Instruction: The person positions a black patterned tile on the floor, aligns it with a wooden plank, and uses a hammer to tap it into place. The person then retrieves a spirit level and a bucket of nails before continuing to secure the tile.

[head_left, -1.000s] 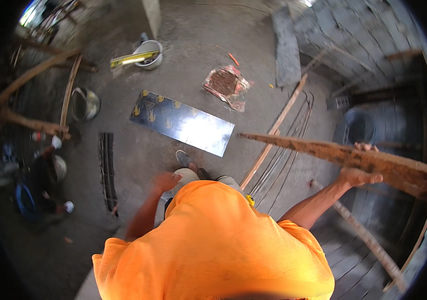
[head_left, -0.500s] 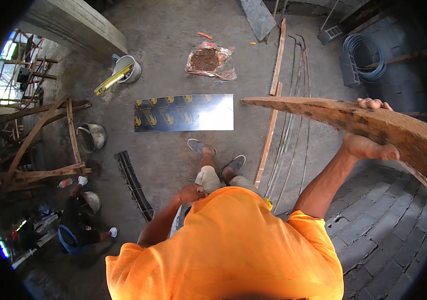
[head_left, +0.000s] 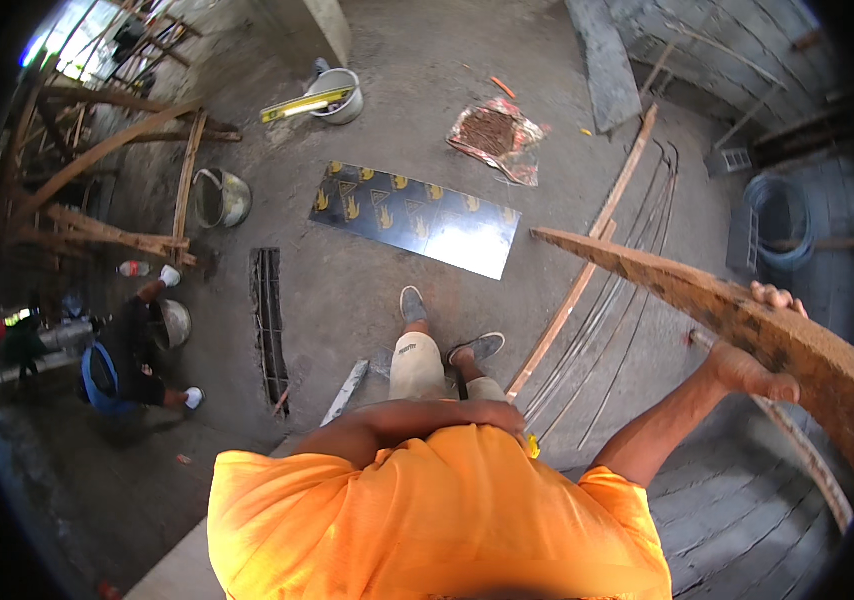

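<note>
A long, rough brown wooden plank (head_left: 667,290) stretches from the middle right of the view past my right side, its far end narrowing over the floor. My right hand (head_left: 752,370) is closed around it, thumb below and fingertips curled over its upper edge. My left arm lies across my waist. At the right front of my orange shirt is my left hand (head_left: 502,415), close to a small yellow thing (head_left: 534,446) at my waist; its fingers are mostly hidden. A dark panel with yellow printed figures (head_left: 407,215) lies flat on the floor ahead of my feet.
Long wooden strips (head_left: 572,310) and thin metal rods (head_left: 637,270) lie right of my feet. A slot with bars (head_left: 269,320) cuts the floor at left. Buckets (head_left: 232,198), a bucket with a yellow level (head_left: 302,107), timber framing (head_left: 187,180) and a crouching person (head_left: 122,365) are further left.
My left hand has moved from the left side of my waist across to the right side. The view has turned; my right hand keeps its hold on the plank.
</note>
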`<state>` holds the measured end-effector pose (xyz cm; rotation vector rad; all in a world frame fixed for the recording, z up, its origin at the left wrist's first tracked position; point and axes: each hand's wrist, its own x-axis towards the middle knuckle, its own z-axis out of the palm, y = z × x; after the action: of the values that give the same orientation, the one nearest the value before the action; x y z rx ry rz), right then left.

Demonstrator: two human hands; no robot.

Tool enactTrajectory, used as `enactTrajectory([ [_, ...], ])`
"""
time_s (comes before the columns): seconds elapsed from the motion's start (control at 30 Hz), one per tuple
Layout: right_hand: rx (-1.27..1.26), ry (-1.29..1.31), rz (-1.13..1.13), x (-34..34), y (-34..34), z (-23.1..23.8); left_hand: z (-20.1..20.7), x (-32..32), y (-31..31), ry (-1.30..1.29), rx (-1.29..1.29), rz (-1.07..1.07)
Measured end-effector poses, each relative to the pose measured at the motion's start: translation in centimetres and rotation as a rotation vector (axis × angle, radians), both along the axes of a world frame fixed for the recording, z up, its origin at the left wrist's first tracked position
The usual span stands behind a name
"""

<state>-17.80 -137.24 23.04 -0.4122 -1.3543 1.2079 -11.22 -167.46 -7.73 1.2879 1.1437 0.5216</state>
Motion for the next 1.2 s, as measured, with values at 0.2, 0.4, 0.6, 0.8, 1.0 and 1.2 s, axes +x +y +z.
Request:
enactTrajectory([
  [0.2, 0.064, -0.043, 0.050, -1.0, -0.9, 0.9, -4.3, 1.7, 0.3, -0.104, 0.118, -0.254],
  [0.4, 0.177, -0.124, 0.017, -2.4, -2.7, 1.0, -1.9, -1.9, -2.8, -0.421, 0.168, -0.147],
  [0.6, 0.177, -0.115, -0.040, -3.3, -3.0, 0.8, -3.2, -3.8, -7.8, -0.328, 0.038, -0.092],
  [0.8, 0.112, 0.016, -0.020, -4.1, -4.6, 0.5, -7.1, -7.4, -12.6, -0.321, 0.012, 0.017],
  [1.0, 0.159, -0.018, -0.064, -4.9, -5.9, -0.1, -9.0, -17.9, -21.7, 0.361, 0.016, 0.402],
  [1.2, 0.148, 0.022, -0.046, -4.8, -5.8, -0.4, -7.2, -21.7, -26.7, 0.531, -0.539, 0.221],
])
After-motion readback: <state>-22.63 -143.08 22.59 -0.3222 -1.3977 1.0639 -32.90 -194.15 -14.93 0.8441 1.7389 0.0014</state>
